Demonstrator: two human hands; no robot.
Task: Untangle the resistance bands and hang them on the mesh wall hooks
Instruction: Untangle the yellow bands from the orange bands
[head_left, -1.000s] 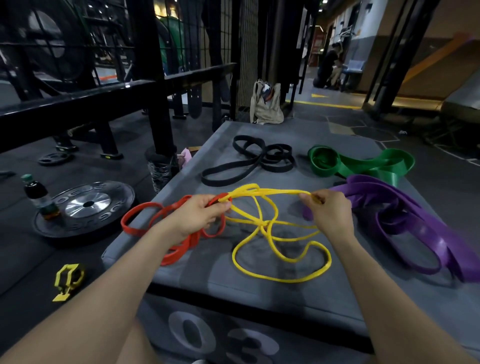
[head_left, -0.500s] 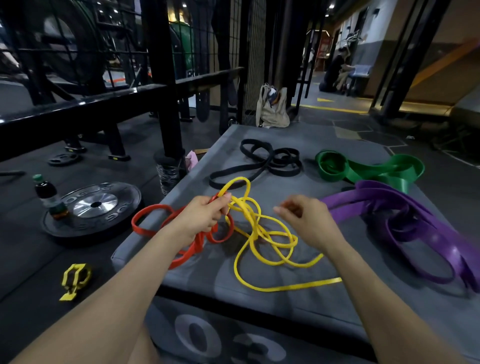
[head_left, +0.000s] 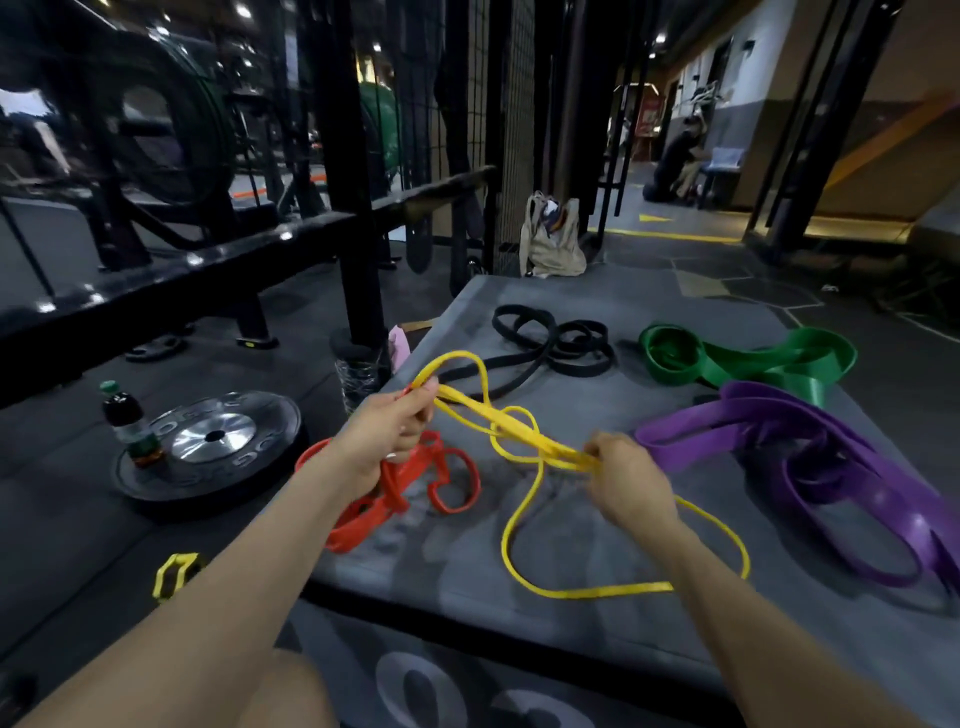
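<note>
— So, what have you got in your hands?

— From the head view, my left hand (head_left: 392, 434) is curled shut around one end of the yellow band (head_left: 524, 441), with a loop standing up out of my fist at about 12 o'clock. My right hand (head_left: 626, 480) pinches the same band where several strands bunch together, so the twisted part runs taut between the two hands, lifted off the grey box top (head_left: 571, 545).

— And the rest of it?

— A long loop of it hangs down and lies on the box at 6 o'clock from my right hand.

— Where are the other bands?

— The red band (head_left: 441, 478) lies crumpled on the box just under my left wrist. From my right hand, the purple band (head_left: 810, 462) is piled at 3 o'clock, near but apart. The green band (head_left: 748, 358) is at 1 o'clock, farther back, and the black band (head_left: 550, 343) is at 11 o'clock.

— Anything off the box?

— On the floor at 9 o'clock from my left hand, a weight plate (head_left: 208, 452) with a bottle (head_left: 127, 423) standing on its rim.
</note>
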